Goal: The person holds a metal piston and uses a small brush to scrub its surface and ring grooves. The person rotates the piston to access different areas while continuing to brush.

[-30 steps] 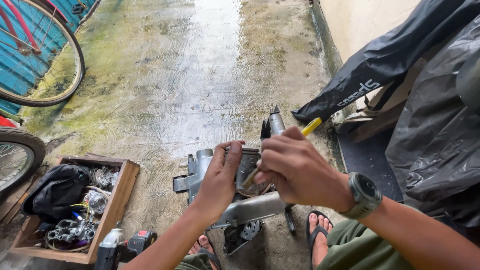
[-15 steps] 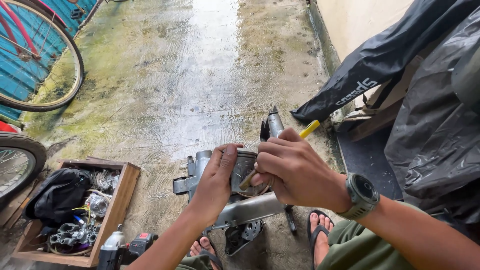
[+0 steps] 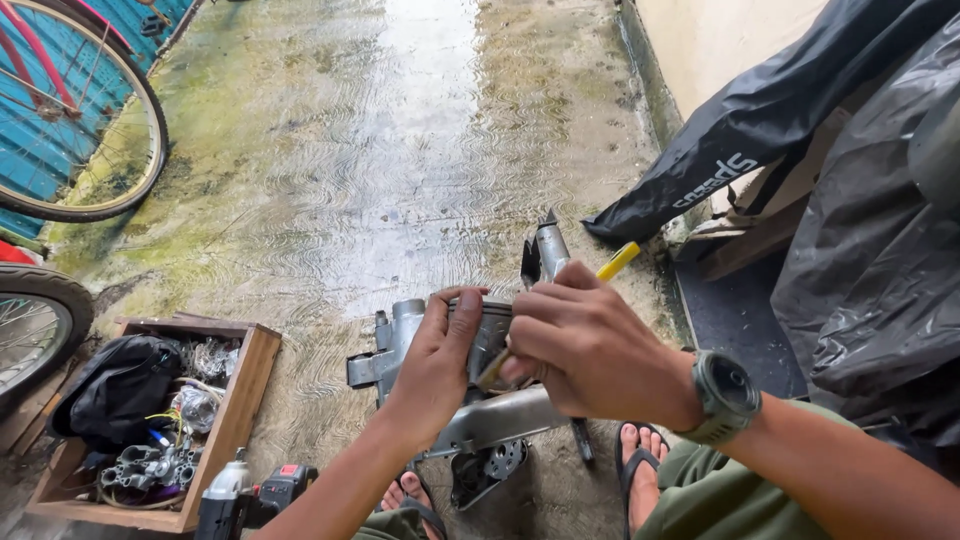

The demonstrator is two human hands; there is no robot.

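A grey metal motorcycle part [image 3: 480,420], a swingarm-like casting with a tube end [image 3: 548,248], stands on the wet concrete between my feet. My left hand [image 3: 435,362] grips its upper edge, fingers curled over the top. My right hand [image 3: 590,350], with a grey watch on the wrist, is closed around a slim tool with a yellow handle [image 3: 618,261]. The tool's tip is pressed against the part just beside my left fingers. The contact point itself is hidden by my hands.
A wooden box [image 3: 232,420] at lower left holds a black bag, wires and metal parts. A cordless drill [image 3: 250,495] lies beside it. Bicycle wheels [image 3: 90,120] stand at the left. Black plastic sheeting [image 3: 860,260] covers things on the right. My sandalled feet [image 3: 640,460] rest below.
My hands and the tool stay on the part almost unmoved. The view has shifted slightly, with the box sliding a little lower in frame.
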